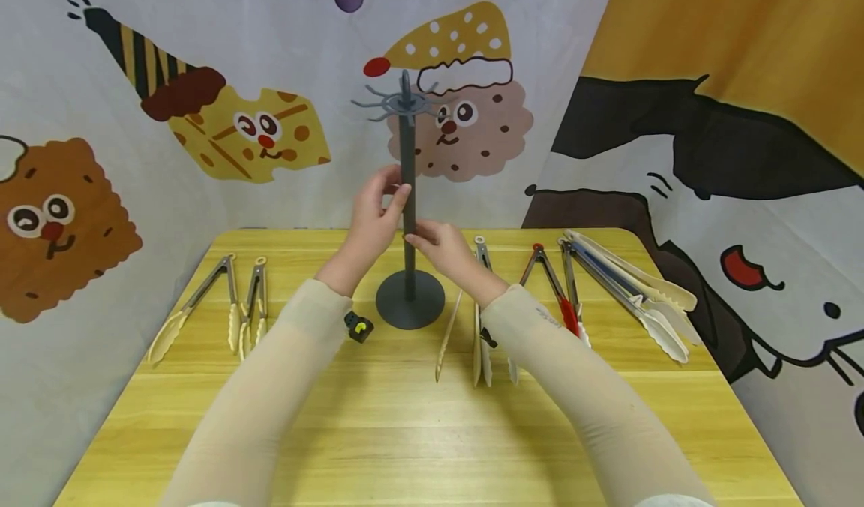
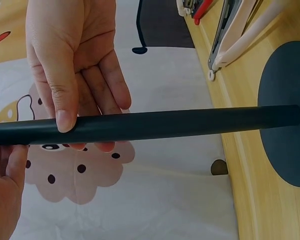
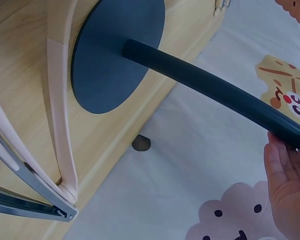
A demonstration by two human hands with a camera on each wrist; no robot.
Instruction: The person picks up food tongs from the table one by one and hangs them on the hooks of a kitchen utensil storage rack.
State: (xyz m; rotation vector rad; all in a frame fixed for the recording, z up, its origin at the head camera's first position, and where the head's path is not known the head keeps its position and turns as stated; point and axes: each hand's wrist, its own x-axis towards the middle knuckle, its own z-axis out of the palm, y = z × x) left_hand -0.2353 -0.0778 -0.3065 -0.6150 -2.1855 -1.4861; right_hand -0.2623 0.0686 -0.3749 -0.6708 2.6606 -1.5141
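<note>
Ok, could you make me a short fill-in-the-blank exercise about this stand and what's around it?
1. Compared with the right hand, the left hand is ____ up the pole.
2. The stand has a base whose outline is ____.
3. The hooks spread out near the ____ of the stand.
4. On the table, ____ pairs of tongs lie left of the stand.

Missing words: higher; round; top; two.

curtained tabletop booth, wider premises not identifiable, comprising one yellow wood-grain table (image 1: 418,447); one cartoon-printed fabric backdrop (image 1: 270,12) behind and beside it, bearing a party-hatted cheese wedge (image 1: 250,136), biscuits (image 1: 472,147) and a black-and-white animal (image 1: 776,244); assorted kitchen tongs (image 1: 172,334) and one hooked utensil stand (image 1: 408,147) on the tabletop.
</note>
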